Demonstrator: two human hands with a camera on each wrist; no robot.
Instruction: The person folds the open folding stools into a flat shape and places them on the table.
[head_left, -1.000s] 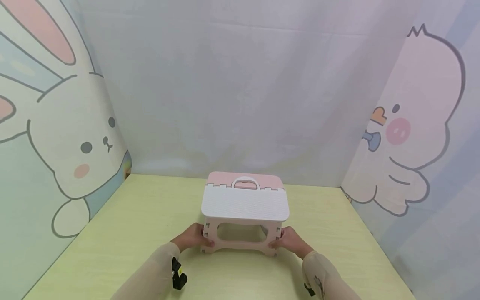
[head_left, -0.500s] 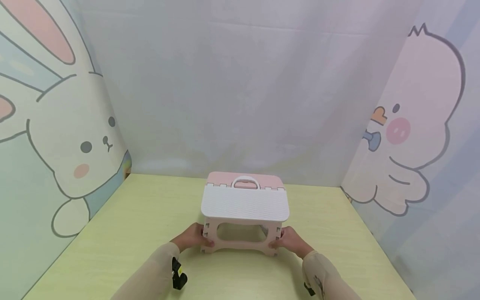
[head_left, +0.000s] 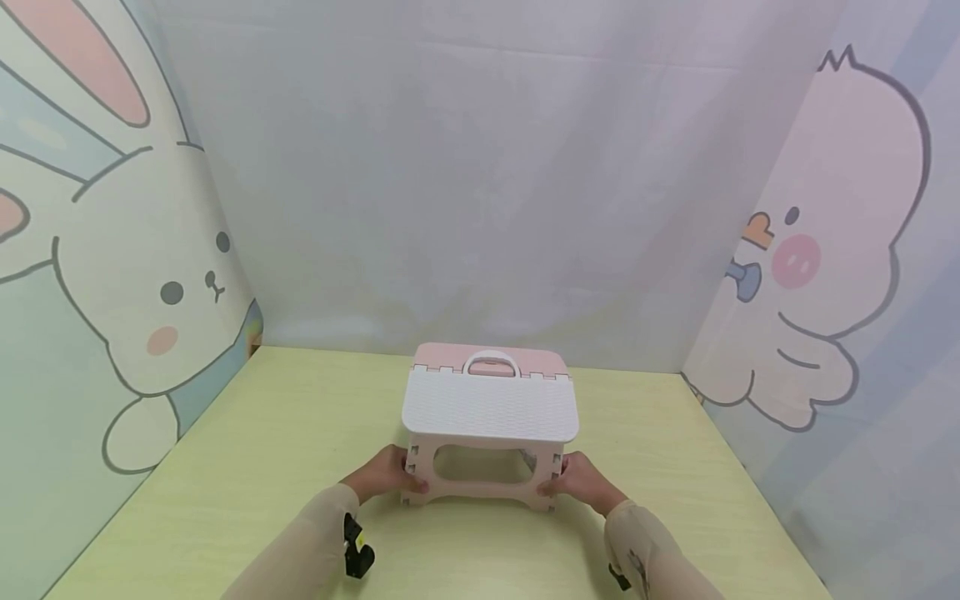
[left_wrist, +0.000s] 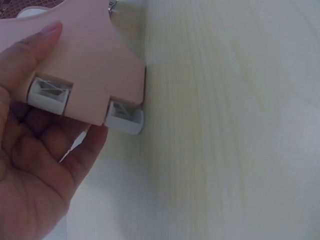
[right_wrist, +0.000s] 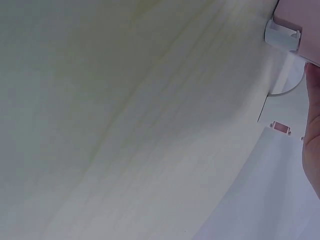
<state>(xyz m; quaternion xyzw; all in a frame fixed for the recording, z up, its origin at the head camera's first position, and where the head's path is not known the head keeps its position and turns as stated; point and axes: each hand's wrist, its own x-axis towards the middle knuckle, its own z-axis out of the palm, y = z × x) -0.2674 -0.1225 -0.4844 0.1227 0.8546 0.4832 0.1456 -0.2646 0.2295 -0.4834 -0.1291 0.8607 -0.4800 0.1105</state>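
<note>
Fabric (head_left: 487, 183) hangs beyond the folding stool (head_left: 491, 408), with a printed rabbit (head_left: 142, 308) to the stool's left and a printed chick (head_left: 847, 208) to its right. Under the stool spreads the pale table (head_left: 330, 425); the stool stands upright on it, near leg panel (head_left: 487, 490) facing the person. At the stool's left edge the left hand (head_left: 386, 475) pinches that panel, thumb in front, fingers curled behind. At its right edge the right hand (head_left: 585, 482) grips likewise by the thumb; its other fingers are mostly hidden, their spacing unclear. White hinge pieces (left_wrist: 125, 120) line the stool's edge beside the left fingers: if the panel folded suddenly, skin could get nipped, and an uneven pull could skew the stool.
</note>
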